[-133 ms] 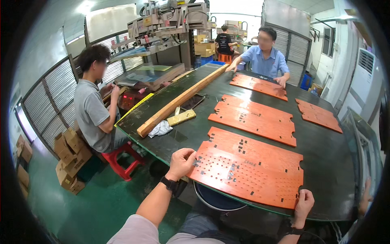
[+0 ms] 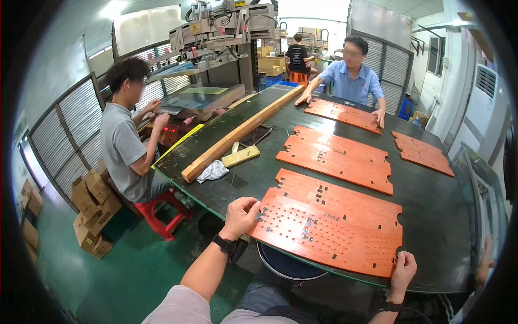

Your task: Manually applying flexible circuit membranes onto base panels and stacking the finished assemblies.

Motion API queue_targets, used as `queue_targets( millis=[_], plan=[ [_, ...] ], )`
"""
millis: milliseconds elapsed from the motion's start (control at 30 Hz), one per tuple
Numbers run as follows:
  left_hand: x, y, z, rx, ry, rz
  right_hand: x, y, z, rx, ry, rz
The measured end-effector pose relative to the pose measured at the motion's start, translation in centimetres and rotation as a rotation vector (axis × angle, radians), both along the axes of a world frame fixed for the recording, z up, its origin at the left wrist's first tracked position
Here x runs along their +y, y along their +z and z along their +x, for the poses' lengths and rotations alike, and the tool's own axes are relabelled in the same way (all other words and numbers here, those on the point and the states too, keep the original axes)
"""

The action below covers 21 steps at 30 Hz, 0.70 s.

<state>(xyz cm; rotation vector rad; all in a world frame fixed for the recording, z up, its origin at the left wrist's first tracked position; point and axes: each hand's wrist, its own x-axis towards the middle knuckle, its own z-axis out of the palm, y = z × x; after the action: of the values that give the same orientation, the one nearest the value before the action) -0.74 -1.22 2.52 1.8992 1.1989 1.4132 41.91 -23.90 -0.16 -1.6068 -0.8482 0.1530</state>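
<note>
An orange perforated board (image 2: 329,227) lies in front of me on the dark table, dotted with rows of small holes and small black patches. My left hand (image 2: 242,216) is closed on its left edge, thumb against fingers. At the near right corner, my right hand (image 2: 403,271) pinches the opposite edge. Just beyond lies a second orange board (image 2: 337,156) with notched ends. A third orange board (image 2: 423,153) rests to the right. Another board (image 2: 345,114) is at the far side, under the hands of a person in a blue shirt (image 2: 350,78).
A long wooden bar (image 2: 243,135) runs along the left of the table (image 2: 431,232). Beside it are a yellow block (image 2: 240,156) and a crumpled white cloth (image 2: 213,171). A person in grey (image 2: 124,140) sits at a machine on the left, on a red stool (image 2: 167,213).
The person in grey has moved their hands toward the machine. The hands of the person in blue have shifted slightly at the far board. My hands stay in place.
</note>
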Motion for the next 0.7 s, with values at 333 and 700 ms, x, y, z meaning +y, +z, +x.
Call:
queue_targets(
  millis=[333,700],
  plan=[
    [0.3,-0.5,0.1,-0.016,-0.009,0.047,-0.1,-0.1,0.1,-0.019,-0.01,-0.04],
    [0.3,-0.6,-0.1,-0.008,0.018,0.032,-0.2,0.8,-0.5,-0.122,-0.037,-0.055]
  ],
)
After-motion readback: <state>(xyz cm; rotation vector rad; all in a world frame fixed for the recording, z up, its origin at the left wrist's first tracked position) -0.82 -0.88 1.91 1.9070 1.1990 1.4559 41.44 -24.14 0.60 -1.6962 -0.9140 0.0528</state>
